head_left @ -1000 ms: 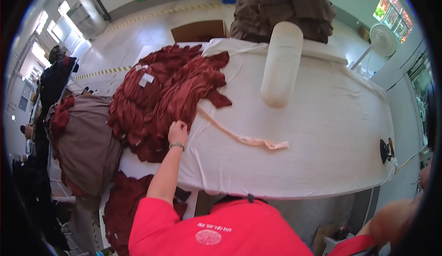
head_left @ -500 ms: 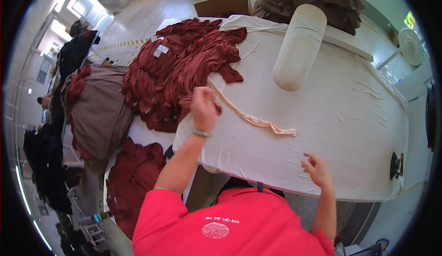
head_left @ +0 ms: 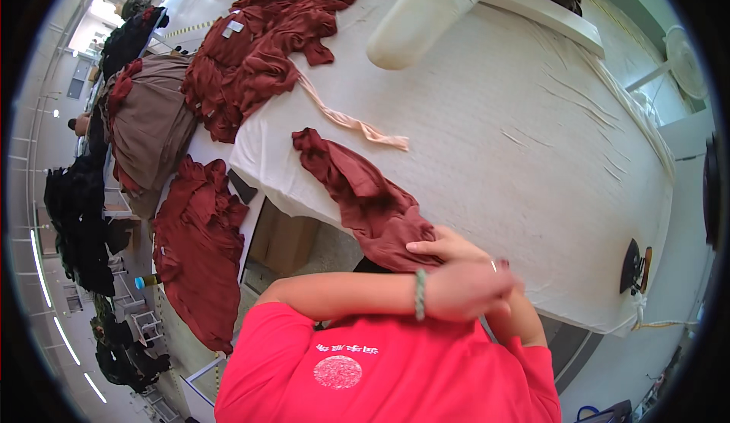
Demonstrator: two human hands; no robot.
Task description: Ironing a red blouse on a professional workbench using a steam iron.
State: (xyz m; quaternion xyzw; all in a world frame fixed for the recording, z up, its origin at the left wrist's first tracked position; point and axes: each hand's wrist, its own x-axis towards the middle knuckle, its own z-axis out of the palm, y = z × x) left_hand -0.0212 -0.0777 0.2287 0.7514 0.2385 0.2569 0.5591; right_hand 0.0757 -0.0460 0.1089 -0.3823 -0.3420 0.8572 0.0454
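Note:
A dark red garment (head_left: 365,195) lies slantwise over the table's near edge, its far end bunched on the white cloth. My right hand (head_left: 452,246) grips its near end, with the thumb on top of the fabric. Across my right wrist reaches my left hand (head_left: 468,290), a green bracelet at its wrist. Its fingers are curled and slightly blurred; a small dark red bit shows beside them, but what they hold is mostly hidden. Beyond the garment, a pale pink fabric strip (head_left: 353,124) lies on the white-covered table (head_left: 487,172).
A heap of dark red garments (head_left: 258,58) covers the table's far left. More red garments (head_left: 201,248) lie on a lower surface at left, near a brown cloth pile (head_left: 156,119). A white padded roll (head_left: 430,16) rests at the back; an iron (head_left: 631,267) stands at right.
One dark red garment has come away from the heap toward me. My left hand has swung right and nearer, across my right arm. My right hand has moved left onto the garment.

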